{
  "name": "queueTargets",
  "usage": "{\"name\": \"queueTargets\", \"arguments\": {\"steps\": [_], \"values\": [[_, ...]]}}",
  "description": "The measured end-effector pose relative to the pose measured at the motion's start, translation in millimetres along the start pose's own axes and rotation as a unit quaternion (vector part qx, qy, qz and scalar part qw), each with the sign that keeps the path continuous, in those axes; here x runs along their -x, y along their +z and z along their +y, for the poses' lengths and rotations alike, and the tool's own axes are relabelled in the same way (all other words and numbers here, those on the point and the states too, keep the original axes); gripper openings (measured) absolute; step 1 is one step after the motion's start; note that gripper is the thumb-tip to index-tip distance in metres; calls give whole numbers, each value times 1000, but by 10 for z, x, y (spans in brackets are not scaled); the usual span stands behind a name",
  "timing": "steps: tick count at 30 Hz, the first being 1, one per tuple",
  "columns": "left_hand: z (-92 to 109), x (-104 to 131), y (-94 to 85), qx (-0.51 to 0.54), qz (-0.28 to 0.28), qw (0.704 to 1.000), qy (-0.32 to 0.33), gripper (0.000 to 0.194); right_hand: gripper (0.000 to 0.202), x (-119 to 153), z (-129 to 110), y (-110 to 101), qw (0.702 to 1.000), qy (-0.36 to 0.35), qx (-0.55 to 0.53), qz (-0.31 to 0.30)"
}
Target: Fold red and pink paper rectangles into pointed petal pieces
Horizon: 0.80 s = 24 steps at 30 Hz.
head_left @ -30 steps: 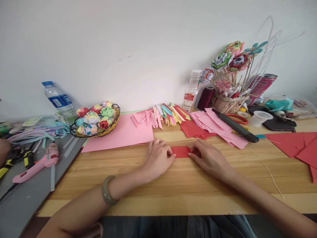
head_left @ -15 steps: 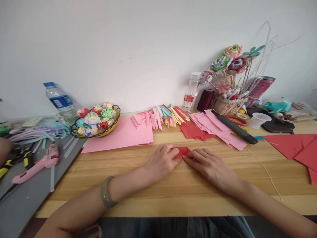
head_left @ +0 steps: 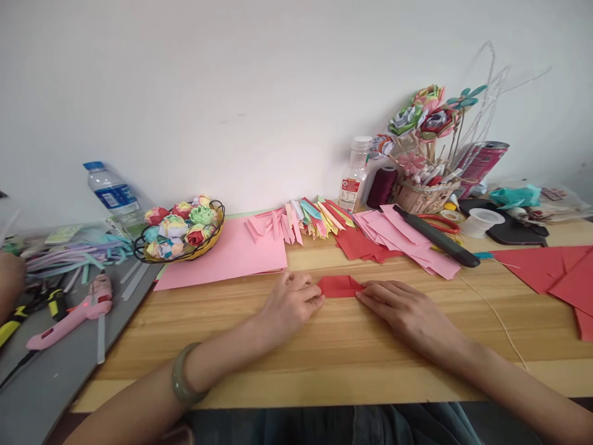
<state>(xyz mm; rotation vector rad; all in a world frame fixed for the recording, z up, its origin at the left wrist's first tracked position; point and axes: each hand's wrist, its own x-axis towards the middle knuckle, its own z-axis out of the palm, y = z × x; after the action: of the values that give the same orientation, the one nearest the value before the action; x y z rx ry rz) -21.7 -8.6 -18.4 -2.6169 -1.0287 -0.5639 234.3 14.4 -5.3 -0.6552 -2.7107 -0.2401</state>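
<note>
A small folded piece of red paper lies on the wooden table between my hands, its long edge toward me and its upper corners slanted. My left hand pinches the paper's left end, fingers curled and closed. At the right end, the fingertips of my right hand press together on the paper's corner. Behind the paper are red paper pieces and a fan of pink paper pieces, with a black-handled cutter lying across the pink ones.
Left of me, a pink glue gun rests on a grey board. A basket of paper flowers sits on pink sheets. Larger red sheets lie at the right. Another person's hand shows at the left edge.
My hands have moved apart along the red paper, the left one leftward and the right one slightly rightward. More of the folded paper shows between them. The view has shifted slightly.
</note>
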Motion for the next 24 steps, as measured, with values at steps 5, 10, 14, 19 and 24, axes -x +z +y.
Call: {"name": "queueTargets", "arguments": {"steps": [5,10,14,19,24], "values": [[-8,3,-46,-26,-12,1000,1,14,28,4,-7,-15,997,31,-64,0],[19,-83,-103,-45,-50,996,-66,15,25,-15,-152,-37,994,39,-99,-18],[72,-192,-109,-4,-65,987,-145,23,27,-119,-378,-120,987,42,-145,-51],[36,-227,-71,107,-98,975,-166,39,39,-238,-436,-195,959,-21,-265,-97],[-43,-212,-44,179,-104,963,-173,30,42,-263,-99,-20,967,87,-241,15]]}}
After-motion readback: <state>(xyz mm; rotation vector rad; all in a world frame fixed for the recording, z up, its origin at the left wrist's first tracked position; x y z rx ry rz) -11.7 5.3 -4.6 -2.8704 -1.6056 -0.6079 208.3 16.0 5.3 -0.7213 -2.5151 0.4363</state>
